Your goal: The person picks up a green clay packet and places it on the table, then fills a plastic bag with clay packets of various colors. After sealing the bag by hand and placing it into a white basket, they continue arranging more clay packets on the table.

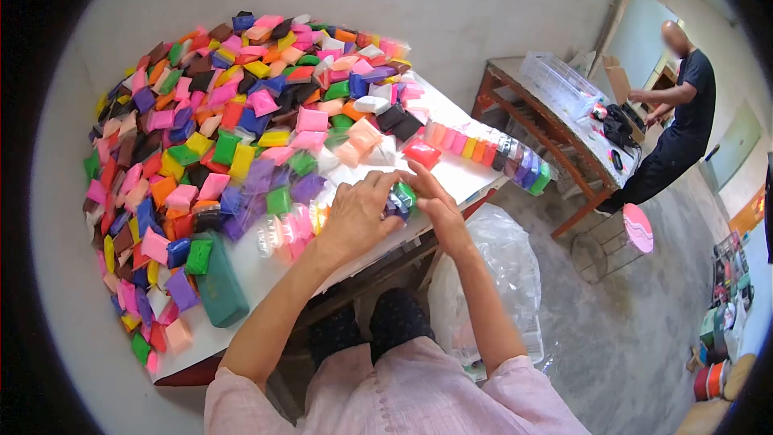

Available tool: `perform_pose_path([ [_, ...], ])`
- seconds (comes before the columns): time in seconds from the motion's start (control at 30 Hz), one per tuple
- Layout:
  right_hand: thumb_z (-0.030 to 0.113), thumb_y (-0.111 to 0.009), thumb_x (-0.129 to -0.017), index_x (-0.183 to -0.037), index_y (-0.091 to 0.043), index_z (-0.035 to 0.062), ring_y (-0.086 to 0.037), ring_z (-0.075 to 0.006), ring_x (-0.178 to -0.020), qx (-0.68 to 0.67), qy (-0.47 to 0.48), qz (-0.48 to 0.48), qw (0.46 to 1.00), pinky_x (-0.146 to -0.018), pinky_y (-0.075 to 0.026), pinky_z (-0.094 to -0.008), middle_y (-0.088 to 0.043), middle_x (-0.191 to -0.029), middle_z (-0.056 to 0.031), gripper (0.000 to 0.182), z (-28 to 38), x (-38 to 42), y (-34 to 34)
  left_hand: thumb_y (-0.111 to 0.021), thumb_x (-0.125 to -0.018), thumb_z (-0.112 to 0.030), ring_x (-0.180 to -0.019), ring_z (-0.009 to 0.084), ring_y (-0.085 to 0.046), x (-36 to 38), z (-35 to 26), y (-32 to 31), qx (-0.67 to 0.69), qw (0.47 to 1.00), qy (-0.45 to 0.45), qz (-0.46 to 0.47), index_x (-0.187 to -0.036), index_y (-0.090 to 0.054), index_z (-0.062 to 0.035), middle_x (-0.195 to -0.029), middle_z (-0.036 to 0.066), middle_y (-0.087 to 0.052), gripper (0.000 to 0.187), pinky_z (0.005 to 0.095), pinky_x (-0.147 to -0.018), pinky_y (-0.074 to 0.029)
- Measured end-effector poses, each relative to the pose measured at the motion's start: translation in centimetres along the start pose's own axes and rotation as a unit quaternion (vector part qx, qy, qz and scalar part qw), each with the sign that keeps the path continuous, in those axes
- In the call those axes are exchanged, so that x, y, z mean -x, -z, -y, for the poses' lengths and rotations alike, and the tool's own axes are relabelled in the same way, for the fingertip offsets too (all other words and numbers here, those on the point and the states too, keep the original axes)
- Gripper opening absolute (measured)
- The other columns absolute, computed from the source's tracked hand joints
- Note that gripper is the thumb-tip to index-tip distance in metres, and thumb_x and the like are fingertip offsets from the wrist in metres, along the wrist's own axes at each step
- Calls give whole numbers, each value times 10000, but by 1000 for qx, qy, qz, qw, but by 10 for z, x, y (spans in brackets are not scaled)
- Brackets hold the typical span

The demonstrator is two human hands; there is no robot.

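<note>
A clear plastic pack of coloured clay packets (295,229) lies along the near edge of the white table (262,278). Over its blue and green end curls my left hand (361,216), fingers bent down on it. My right hand (439,208) closes on the green tip from the other side, thumb and fingers against it. Part of the pack is hidden beneath the hands. Beyond them, a second long clear pack of clay packets (471,149) reaches past the table's right edge. A red packet (421,153) lies just ahead of my fingers.
A big heap of loose coloured packets (233,105) covers the table's left and back. Beside it sits a dark green block (221,286). A clear plastic bag (491,274) stands below on the right. Farther off are a stool (636,229), another table (555,117) and a standing person (688,101).
</note>
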State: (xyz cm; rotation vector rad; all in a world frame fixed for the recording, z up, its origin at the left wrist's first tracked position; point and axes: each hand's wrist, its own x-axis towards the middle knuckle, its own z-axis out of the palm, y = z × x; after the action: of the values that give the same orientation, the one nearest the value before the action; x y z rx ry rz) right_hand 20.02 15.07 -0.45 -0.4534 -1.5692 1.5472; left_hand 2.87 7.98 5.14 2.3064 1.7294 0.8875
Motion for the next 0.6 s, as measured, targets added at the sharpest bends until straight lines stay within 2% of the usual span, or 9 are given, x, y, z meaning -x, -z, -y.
perform_pose_path([
  [0.1,16,-434,-696,-1524,-265,30,-348,-300,-1421,4,-3,33,999,-1206,-217,-404,-397,-1498,-185,845,9,0,5,-816,-683,-223,-1067,348,-595,3,-2,12,-68,997,8,33,-1310,-487,-58,-1291,164,-546,727,493,-937,-425],
  [0.2,-19,-446,-679,-1521,-273,26,-369,-290,-1411,29,21,40,999,-1193,-242,-403,-415,-1491,-182,860,-2,1,10,-831,-671,-240,-1156,367,-550,8,-1,28,-112,993,-1,42,-1366,-446,-51,-1364,174,-488,817,489,-1007,-403],
  [0.27,-32,-487,-684,-1497,-314,20,-402,-296,-1389,141,57,26,988,-1172,-278,-406,-444,-1465,-189,834,4,6,10,-833,-673,-228,-1211,380,-517,21,-7,45,-142,989,-10,31,-1396,-433,-53,-1400,173,-465,844,468,-1055,-389],
  [0.4,-25,-618,-689,-1418,-423,1,-482,-329,-1312,367,171,-23,914,-1111,-355,-411,-521,-1376,-208,755,38,23,-6,-815,-695,-177,-1270,371,-490,69,-19,74,-47,998,-1,-51,-1398,-459,-47,-1402,168,-490,798,437,-1110,-356],
  [0.43,-10,-686,-694,-1340,-509,14,-526,-348,-1242,405,219,-38,887,-1060,-401,-417,-569,-1303,-193,671,45,24,-11,-810,-700,-169,-1281,367,-484,83,-22,75,-20,996,16,-80,-1387,-475,-44,-1396,167,-501,775,434,-1111,-356],
  [0.47,-9,-687,-701,-1320,-529,19,-531,-345,-1234,399,223,-7,889,-1050,-409,-419,-579,-1292,-185,639,51,22,-16,-806,-704,-161,-1293,362,-478,96,-24,74,7,993,34,-109,-1375,-490,-42,-1390,166,-511,751,432,-1113,-355],
  [0.53,-7,-690,-715,-1278,-568,29,-541,-339,-1220,387,229,59,891,-1029,-424,-422,-597,-1270,-168,578,61,14,-21,-770,-713,-83,-1217,376,-522,117,-24,59,-54,982,17,-182,-1317,-542,-32,-1306,179,-568,648,450,-1046,-400],
  [0.57,46,-721,-739,-1227,-602,37,-553,-330,-1193,393,243,64,885,-990,-450,-420,-610,-1243,-147,502,63,4,-25,-757,-714,-59,-1191,381,-533,128,-26,51,-72,975,18,-209,-1302,-551,-29,-1298,181,-572,625,455,-1023,-411],
  [0.6,74,-736,-738,-1224,-603,36,-553,-330,-1186,413,228,88,877,-990,-449,-420,-608,-1242,-148,506,71,-5,-31,-744,-715,-35,-1166,386,-544,136,-28,47,-92,968,17,-235,-1288,-560,-27,-1290,182,-576,602,460,-1001,-422],
])
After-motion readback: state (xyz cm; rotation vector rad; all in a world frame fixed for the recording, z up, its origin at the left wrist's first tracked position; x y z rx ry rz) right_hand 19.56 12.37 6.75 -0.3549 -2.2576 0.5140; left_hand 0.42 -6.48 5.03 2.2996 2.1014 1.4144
